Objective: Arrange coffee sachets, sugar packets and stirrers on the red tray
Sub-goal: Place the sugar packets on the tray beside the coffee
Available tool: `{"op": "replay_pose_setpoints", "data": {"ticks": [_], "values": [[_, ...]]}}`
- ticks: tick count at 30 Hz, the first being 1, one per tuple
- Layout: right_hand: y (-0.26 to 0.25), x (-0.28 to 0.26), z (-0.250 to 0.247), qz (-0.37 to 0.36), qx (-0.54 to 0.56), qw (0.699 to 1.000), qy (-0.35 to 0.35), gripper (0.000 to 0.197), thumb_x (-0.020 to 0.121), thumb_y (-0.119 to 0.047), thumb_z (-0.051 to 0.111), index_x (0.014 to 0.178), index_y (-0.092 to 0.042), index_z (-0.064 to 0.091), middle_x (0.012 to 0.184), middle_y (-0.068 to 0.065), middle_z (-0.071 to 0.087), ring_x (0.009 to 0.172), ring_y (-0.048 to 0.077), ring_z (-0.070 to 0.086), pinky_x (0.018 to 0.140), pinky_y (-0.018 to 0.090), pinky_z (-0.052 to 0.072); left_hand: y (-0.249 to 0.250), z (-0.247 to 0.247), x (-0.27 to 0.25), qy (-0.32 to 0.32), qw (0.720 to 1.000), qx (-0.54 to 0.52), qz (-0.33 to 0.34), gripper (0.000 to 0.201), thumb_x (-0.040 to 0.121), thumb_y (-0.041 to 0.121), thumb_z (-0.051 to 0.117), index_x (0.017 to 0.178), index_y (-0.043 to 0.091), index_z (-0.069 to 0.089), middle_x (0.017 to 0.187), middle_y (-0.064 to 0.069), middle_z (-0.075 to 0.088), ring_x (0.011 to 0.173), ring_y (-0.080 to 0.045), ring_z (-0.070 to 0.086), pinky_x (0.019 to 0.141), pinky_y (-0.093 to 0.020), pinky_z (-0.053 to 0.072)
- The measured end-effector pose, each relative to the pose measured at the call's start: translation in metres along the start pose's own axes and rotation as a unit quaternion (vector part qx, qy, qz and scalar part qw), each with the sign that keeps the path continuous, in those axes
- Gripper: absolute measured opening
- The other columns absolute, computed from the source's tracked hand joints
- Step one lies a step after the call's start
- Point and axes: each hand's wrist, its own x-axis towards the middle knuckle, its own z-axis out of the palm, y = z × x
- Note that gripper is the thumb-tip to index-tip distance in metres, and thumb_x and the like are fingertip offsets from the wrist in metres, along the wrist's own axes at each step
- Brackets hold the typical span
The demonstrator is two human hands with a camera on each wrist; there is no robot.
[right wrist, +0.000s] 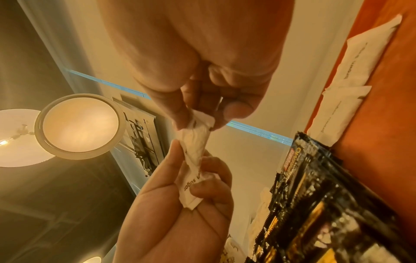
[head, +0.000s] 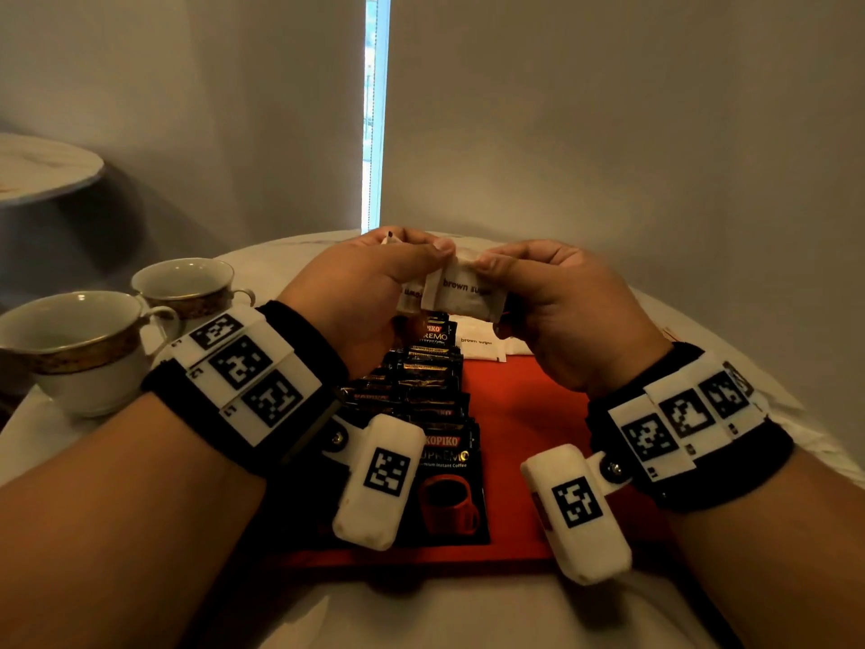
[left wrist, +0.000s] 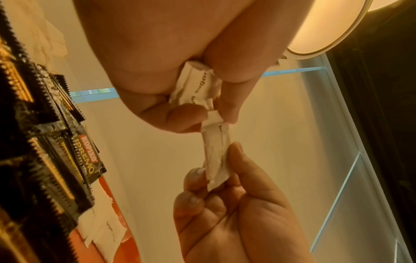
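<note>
Above the red tray (head: 524, 405), both hands hold white "brown sugar" packets (head: 461, 292). My left hand (head: 421, 269) grips a small bunch of them (left wrist: 198, 83). A thin pale stick with a dark tip (head: 388, 237) pokes out above its fingers. My right hand (head: 496, 274) pinches the end of one packet (left wrist: 216, 151), and my left fingertips (left wrist: 229, 113) still hold its other end. Black Kopiko coffee sachets (head: 435, 400) lie in an overlapping row down the tray's left part. Two more sugar packets (head: 482, 346) lie flat at the tray's far edge.
Two gold-banded white cups (head: 79, 348) (head: 187, 283) stand left of the tray on the white table (head: 702, 330). A round side table (head: 47, 166) stands at the far left by the wall. The tray's right half (head: 538, 437) is bare red.
</note>
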Motion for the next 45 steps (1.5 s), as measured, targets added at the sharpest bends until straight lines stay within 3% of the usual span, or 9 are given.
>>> {"op": "replay_pose_setpoints", "data": {"ticks": [5,16,19,21,24,27,32,37,45], "values": [[-0.003,0.001,-0.005,0.006,-0.006,1.000,0.004,0.006,0.088,-0.013,0.067,0.083,-0.009,0.067,0.076,0.010,0.071,0.066,0.021,0.061,0.051,0.028,0.042,0.000,0.002,-0.001,0.002,1.000,-0.006,0.011,0.014,0.095,0.018,0.064,0.083,0.018,0.057,0.069,0.002,0.068,0.056,-0.013,0.065,0.045,-0.021,0.041],[-0.004,0.005,-0.015,0.018,0.011,1.000,0.021,0.009,0.089,-0.016,0.066,0.091,-0.008,0.064,0.081,0.010,0.070,0.068,0.021,0.062,0.055,0.029,0.043,-0.001,0.001,0.001,0.013,1.000,0.004,0.005,0.012,0.096,0.019,0.063,0.086,0.017,0.057,0.077,-0.003,0.070,0.069,-0.021,0.063,0.047,-0.023,0.042],[-0.004,0.004,-0.014,0.019,0.016,1.000,0.000,0.032,0.079,-0.025,0.070,0.103,-0.004,0.067,0.086,0.010,0.067,0.071,0.021,0.058,0.054,0.027,0.041,-0.002,0.000,0.001,0.015,1.000,0.003,0.010,0.012,0.095,0.018,0.064,0.085,0.017,0.057,0.080,-0.005,0.070,0.081,-0.028,0.061,0.047,-0.025,0.042],[-0.002,0.003,-0.010,0.018,-0.001,1.000,-0.020,0.039,0.070,-0.028,0.072,0.102,-0.005,0.068,0.083,0.008,0.070,0.070,0.021,0.059,0.053,0.027,0.040,-0.003,0.002,0.000,0.008,1.000,0.007,0.011,0.011,0.094,0.017,0.064,0.085,0.016,0.058,0.078,-0.005,0.070,0.073,-0.023,0.065,0.046,-0.024,0.042],[0.000,0.002,-0.007,0.008,-0.023,0.999,-0.026,0.019,0.073,-0.021,0.074,0.087,-0.009,0.069,0.077,0.008,0.070,0.066,0.021,0.060,0.055,0.031,0.041,-0.001,0.005,-0.002,-0.001,1.000,0.003,0.014,0.013,0.095,0.013,0.063,0.084,0.016,0.057,0.070,-0.002,0.067,0.054,-0.013,0.065,0.044,-0.020,0.042],[0.001,0.002,-0.010,0.007,-0.049,0.998,-0.025,0.003,0.087,-0.011,0.068,0.085,-0.010,0.069,0.079,0.010,0.071,0.067,0.020,0.062,0.056,0.031,0.042,-0.003,0.002,0.000,0.000,1.000,0.008,0.016,0.014,0.094,0.016,0.065,0.082,0.017,0.058,0.074,-0.003,0.067,0.063,-0.017,0.063,0.045,-0.023,0.043],[0.000,0.006,-0.016,0.006,-0.060,0.998,-0.018,0.007,0.091,-0.013,0.066,0.085,-0.011,0.068,0.077,0.008,0.072,0.066,0.019,0.064,0.056,0.031,0.043,-0.003,0.002,0.001,0.007,1.000,0.014,0.016,0.013,0.094,0.016,0.065,0.083,0.017,0.058,0.072,-0.002,0.065,0.059,-0.016,0.062,0.045,-0.023,0.041],[0.005,0.011,-0.022,0.022,-0.029,0.999,-0.015,0.017,0.077,-0.025,0.070,0.086,-0.011,0.068,0.079,0.009,0.072,0.072,0.023,0.060,0.056,0.030,0.044,-0.005,0.002,0.003,0.014,0.999,0.025,0.025,0.015,0.094,0.016,0.065,0.081,0.017,0.059,0.071,-0.001,0.065,0.062,-0.018,0.055,0.048,-0.025,0.038],[0.004,0.015,-0.026,0.038,0.010,0.999,0.025,0.014,0.092,-0.025,0.065,0.089,-0.011,0.067,0.073,0.002,0.066,0.064,0.016,0.057,0.055,0.028,0.043,-0.005,0.002,0.004,0.025,1.000,0.009,0.016,0.016,0.096,0.017,0.063,0.080,0.017,0.058,0.078,-0.004,0.069,0.062,-0.017,0.061,0.048,-0.026,0.040]]}}
